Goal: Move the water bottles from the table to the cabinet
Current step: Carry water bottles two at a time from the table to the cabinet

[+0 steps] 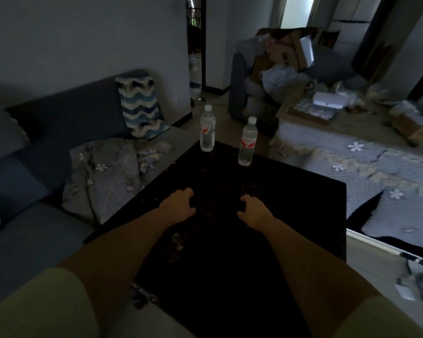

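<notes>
Clear bottles (207,129) (247,142) upright, far table (291,191) edge | left hand (180,203), right hand (253,208) loosely curled, empty | tip: grab mid-body, one each, lift straight | cabinet unseen

Two water bottles are counted on one dark counter (303,203): the left bottle (207,129) and the right bottle (247,141), each closed with one white cap and wrapped in one label with a red mark. Two bare hands are seen above the counter, the left hand (178,203) and the right hand (253,208), each extended from one pale yellow-green short sleeve. One blue sofa (34,152) is counted at the left, with one zigzag-patterned cushion (142,106) leaned against its back and one crumpled floral cloth (105,172) on its seat. One quilted floral cover (366,167) is spread at the right. The cardboard boxes piled in the background are too blurred to be counted.
</notes>
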`<state>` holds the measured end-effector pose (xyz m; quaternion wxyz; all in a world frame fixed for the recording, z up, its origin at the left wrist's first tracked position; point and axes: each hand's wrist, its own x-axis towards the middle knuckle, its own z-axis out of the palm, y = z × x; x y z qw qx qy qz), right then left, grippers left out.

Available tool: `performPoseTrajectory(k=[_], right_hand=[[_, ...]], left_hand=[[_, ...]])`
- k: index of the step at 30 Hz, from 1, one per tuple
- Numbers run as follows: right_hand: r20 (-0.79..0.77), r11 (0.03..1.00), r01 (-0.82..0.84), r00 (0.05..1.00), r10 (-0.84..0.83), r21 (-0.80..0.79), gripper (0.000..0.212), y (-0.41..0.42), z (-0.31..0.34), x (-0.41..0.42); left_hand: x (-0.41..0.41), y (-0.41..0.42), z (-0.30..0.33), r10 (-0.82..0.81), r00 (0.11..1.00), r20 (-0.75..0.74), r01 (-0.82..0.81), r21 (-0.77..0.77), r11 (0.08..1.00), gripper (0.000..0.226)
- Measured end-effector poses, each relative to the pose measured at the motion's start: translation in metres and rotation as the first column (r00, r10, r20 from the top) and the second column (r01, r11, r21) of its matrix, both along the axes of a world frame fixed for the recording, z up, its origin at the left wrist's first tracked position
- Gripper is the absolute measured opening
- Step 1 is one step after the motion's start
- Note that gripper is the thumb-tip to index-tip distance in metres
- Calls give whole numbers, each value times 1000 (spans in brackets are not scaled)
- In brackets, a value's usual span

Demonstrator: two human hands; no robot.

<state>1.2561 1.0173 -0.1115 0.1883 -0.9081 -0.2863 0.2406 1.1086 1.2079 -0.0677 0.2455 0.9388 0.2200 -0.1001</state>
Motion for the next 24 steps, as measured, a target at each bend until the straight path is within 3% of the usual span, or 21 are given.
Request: performPoseTrajectory(k=[5,15,20,24], right_hand=[[-70,999,38,997,-36,28,60,24,-15,77],[-63,934,331,944,-325,135,60,76,-44,183],[-154,782,540,841,-519,313,81,118,-67,226],[-309,495,686,703,-641,534,100,161,-80,261]], left_hand=[[64,14,-10,22,999,-32,-26,-136,990,51],[195,77,-36,238,970,45,-196,-432,880,57],[275,125,-61,393,911,126,-277,-518,809,78],[332,157,-90,493,811,315,-287,-520,805,83]])
